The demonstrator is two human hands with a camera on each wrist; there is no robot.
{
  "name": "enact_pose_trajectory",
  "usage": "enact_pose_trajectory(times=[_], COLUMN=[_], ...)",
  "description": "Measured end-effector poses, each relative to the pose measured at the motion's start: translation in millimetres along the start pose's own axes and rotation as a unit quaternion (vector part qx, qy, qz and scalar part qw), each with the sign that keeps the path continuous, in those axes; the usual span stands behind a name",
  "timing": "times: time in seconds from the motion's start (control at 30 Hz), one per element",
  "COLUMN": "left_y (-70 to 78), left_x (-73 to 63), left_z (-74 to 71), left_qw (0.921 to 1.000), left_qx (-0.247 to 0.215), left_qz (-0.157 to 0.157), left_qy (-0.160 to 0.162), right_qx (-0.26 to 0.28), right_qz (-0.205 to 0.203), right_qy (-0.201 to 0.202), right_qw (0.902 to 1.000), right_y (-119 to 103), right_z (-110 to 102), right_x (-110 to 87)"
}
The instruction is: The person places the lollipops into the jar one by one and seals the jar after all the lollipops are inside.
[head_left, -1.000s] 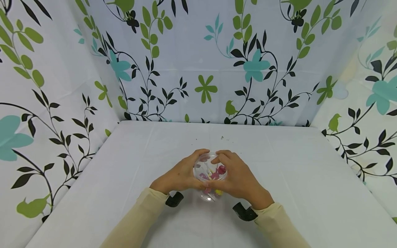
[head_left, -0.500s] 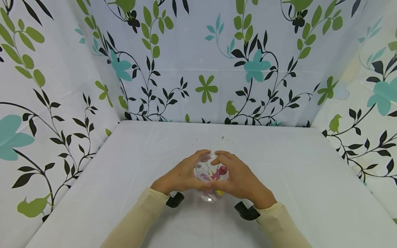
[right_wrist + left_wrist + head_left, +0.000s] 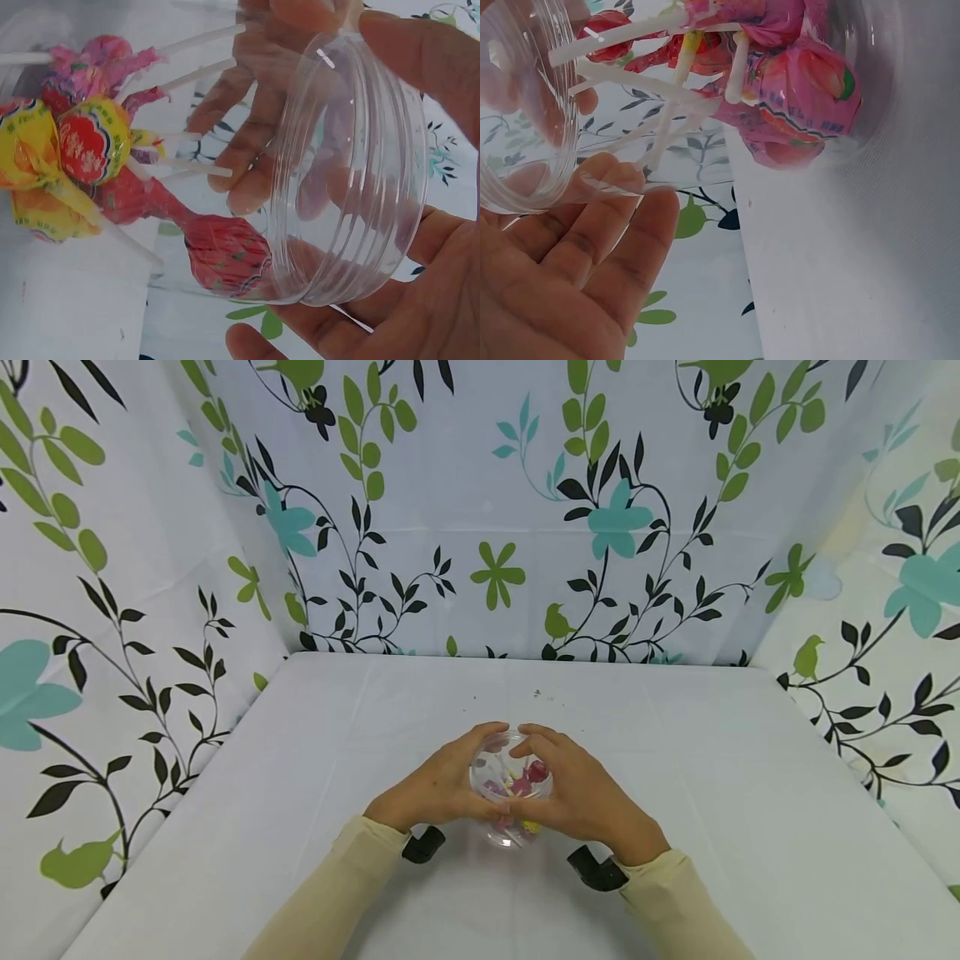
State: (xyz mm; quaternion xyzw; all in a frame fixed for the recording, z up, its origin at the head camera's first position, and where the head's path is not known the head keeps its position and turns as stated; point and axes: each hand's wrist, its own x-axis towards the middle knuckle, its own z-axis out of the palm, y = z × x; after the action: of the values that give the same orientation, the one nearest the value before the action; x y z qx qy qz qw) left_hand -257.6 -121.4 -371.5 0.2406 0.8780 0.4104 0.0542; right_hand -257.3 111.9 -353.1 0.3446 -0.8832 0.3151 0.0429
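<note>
A clear plastic jar [image 3: 492, 767] stands upright on the white tabletop, close in front of the person. My left hand [image 3: 442, 781] curls round the left side of its top, and my right hand [image 3: 577, 789] grips the right side, the thumbs meeting at the near side. Between the hands, the wrist views show the jar's clear ribbed top [image 3: 352, 172], which looks like a lid. Wrapped lollipops fill the lower part: a pink one [image 3: 802, 97], a yellow one [image 3: 94, 141] and a red one [image 3: 227, 255] among several. Some fingers show only through the plastic.
A white cloth covers the table [image 3: 375, 718], with small dark specks [image 3: 537, 693] beyond the jar. Leaf-patterned curtains [image 3: 427, 460] rise behind and on both sides. Black wrist mounts [image 3: 597, 870] sit at the sleeve ends.
The fingers of my right hand have shifted slightly left on the jar's top, and its wrist has moved a little right. Jar and left hand stay almost still.
</note>
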Motion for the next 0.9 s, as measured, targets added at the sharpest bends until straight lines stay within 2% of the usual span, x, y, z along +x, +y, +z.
enact_pose_trajectory(times=[0.13, 0.4, 0.6, 0.7, 0.9], left_y=[0.3, 1.7, 0.0, 0.4, 3.6], left_x=[-0.4, -1.0, -1.5, -1.2, -1.9], left_z=[1.3, 5.1, 7.2, 7.2, 4.0], left_qw=[1.0000, 0.9996, 0.9996, 0.9998, 0.9998], left_qx=[0.004, 0.016, -0.001, -0.002, 0.018], left_qz=[0.002, 0.017, 0.022, 0.017, 0.005], left_qy=[0.006, 0.018, 0.019, 0.013, 0.000], right_qx=[-0.017, -0.070, -0.097, -0.101, -0.092], right_qz=[-0.002, -0.015, -0.038, -0.037, -0.017], right_qy=[0.006, 0.043, 0.066, 0.062, 0.025], right_qw=[0.9998, 0.9965, 0.9924, 0.9922, 0.9953], right_y=[-0.1, -1.9, -6.1, -6.7, -6.8], right_z=[-0.1, 3.6, 4.9, 5.1, 4.5], right_x=[-0.4, 0.8, 0.0, -0.6, -0.9])
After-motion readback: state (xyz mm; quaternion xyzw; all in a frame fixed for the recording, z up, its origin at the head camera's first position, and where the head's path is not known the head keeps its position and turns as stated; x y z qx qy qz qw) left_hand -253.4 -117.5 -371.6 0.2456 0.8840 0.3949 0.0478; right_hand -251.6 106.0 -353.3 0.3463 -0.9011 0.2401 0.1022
